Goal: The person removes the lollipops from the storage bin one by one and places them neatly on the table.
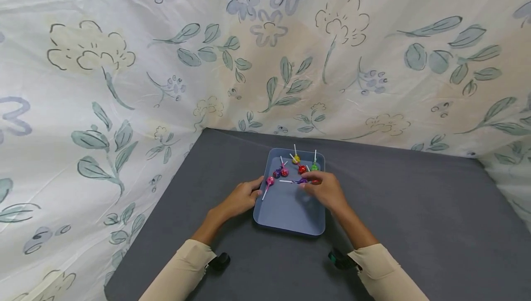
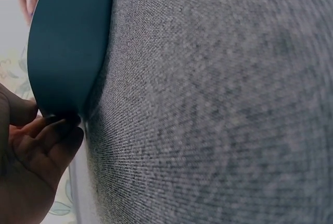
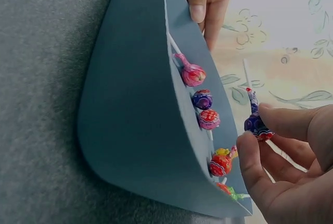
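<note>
A blue-grey rectangular tray (image 1: 288,215) lies on the dark tabletop. My left hand (image 1: 242,198) grips its left rim, thumb on the upper side and fingers against the outer wall, as the left wrist view shows. Above the tray, my right hand (image 1: 328,191) pinches a purple lollipop (image 3: 255,122) by its wrapped head between thumb and fingertips, its white stick pointing away from the palm. Inside the tray, a pink lollipop (image 1: 270,181) lies at the left. Farther back are another purple one (image 1: 276,173), a pink-red one (image 3: 209,120), a red one (image 1: 302,169), a yellow one (image 1: 296,158) and a green one (image 1: 314,167).
Grey cloth (image 1: 415,218) covers the table around the tray. A floral curtain (image 1: 265,52) hangs behind the table's far edge and along its left side. Dark wrist devices (image 1: 219,262) sit at both sleeve cuffs.
</note>
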`<move>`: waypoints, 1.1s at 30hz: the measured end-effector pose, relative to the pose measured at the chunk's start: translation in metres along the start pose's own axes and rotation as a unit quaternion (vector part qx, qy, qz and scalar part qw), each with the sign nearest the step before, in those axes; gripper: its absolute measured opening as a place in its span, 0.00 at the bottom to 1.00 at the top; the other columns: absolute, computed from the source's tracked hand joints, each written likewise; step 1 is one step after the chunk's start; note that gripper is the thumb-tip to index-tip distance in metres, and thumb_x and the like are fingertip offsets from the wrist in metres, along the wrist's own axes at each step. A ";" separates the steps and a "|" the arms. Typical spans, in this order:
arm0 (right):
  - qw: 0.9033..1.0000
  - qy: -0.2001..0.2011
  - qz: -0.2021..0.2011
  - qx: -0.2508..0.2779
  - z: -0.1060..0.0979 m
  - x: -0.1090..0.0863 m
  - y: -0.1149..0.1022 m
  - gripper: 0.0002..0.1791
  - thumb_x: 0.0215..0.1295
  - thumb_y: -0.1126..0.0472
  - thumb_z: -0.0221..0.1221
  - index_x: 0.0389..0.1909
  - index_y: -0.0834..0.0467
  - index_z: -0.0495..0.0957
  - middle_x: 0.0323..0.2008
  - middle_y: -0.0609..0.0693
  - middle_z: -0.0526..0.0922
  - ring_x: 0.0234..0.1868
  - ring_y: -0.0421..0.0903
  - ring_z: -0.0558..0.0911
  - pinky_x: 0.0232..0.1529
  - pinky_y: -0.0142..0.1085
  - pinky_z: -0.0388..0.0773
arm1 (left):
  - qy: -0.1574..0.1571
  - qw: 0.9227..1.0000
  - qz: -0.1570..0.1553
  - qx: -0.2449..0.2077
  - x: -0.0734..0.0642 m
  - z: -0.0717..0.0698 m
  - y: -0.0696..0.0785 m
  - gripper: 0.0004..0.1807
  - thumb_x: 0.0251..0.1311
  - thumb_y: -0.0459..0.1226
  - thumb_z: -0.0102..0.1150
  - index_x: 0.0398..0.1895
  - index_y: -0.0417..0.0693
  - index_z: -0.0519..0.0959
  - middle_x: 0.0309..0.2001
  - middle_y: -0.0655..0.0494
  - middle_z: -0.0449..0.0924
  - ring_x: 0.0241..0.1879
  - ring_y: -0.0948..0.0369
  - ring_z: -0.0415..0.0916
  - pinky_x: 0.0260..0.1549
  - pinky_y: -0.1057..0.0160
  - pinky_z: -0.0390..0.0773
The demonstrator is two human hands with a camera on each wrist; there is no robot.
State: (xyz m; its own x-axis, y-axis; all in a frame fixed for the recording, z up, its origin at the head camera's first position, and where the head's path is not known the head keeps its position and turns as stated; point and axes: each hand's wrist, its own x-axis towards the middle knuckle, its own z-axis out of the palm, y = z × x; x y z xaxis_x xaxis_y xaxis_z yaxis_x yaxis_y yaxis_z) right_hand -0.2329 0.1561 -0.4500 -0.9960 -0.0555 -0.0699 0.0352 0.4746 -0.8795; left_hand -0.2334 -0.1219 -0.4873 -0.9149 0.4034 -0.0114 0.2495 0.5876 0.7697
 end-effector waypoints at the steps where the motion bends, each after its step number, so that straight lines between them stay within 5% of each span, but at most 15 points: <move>1: 1.000 0.000 -0.002 0.008 -0.001 -0.002 0.000 0.19 0.69 0.62 0.70 0.59 0.60 0.86 0.53 0.60 0.87 0.43 0.53 0.86 0.39 0.38 0.82 | 0.000 1.000 0.001 -0.002 -0.001 0.000 0.000 0.29 0.81 0.32 0.49 0.81 0.34 0.61 0.79 0.41 0.64 0.72 0.52 0.71 0.73 0.43 0.69; 6: 0.999 0.005 -0.016 0.028 -0.009 -0.011 0.002 0.19 0.70 0.64 0.69 0.60 0.61 0.86 0.53 0.60 0.88 0.42 0.56 0.88 0.41 0.45 0.88 | -0.003 1.000 -0.002 -0.003 -0.002 -0.001 0.001 0.29 0.82 0.33 0.49 0.81 0.35 0.61 0.79 0.41 0.64 0.74 0.52 0.69 0.74 0.44 0.68; 20: 0.999 0.005 -0.019 0.042 -0.032 -0.024 0.016 0.19 0.71 0.62 0.69 0.59 0.66 0.84 0.53 0.62 0.87 0.48 0.57 0.89 0.42 0.40 0.90 | -0.005 1.000 0.000 -0.011 -0.004 -0.002 0.004 0.29 0.81 0.31 0.49 0.81 0.33 0.60 0.79 0.39 0.63 0.76 0.49 0.65 0.74 0.44 0.67; 28: 0.999 0.013 -0.026 0.031 -0.044 -0.029 0.028 0.17 0.73 0.63 0.67 0.58 0.66 0.84 0.54 0.64 0.86 0.47 0.52 0.88 0.42 0.43 0.90 | -0.008 1.000 -0.007 -0.008 -0.004 -0.001 0.005 0.30 0.82 0.32 0.49 0.82 0.34 0.59 0.79 0.42 0.63 0.57 0.54 0.74 0.61 0.51 0.76; 33: 0.999 0.013 -0.018 0.040 -0.053 -0.032 0.034 0.20 0.74 0.62 0.67 0.61 0.67 0.82 0.57 0.66 0.84 0.48 0.53 0.89 0.45 0.43 0.90 | -0.008 1.000 -0.011 -0.012 -0.003 0.000 0.005 0.29 0.82 0.32 0.48 0.82 0.34 0.59 0.80 0.41 0.62 0.64 0.54 0.74 0.72 0.46 0.72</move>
State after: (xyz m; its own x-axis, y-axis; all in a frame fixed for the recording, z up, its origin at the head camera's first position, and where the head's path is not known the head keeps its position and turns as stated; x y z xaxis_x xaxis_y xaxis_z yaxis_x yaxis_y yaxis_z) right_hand -0.2046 0.2209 -0.4530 -0.9985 -0.0477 -0.0270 0.0056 0.4006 -0.9162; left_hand -0.2294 -0.1200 -0.4839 -0.9152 0.4011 -0.0383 0.2215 0.5803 0.7837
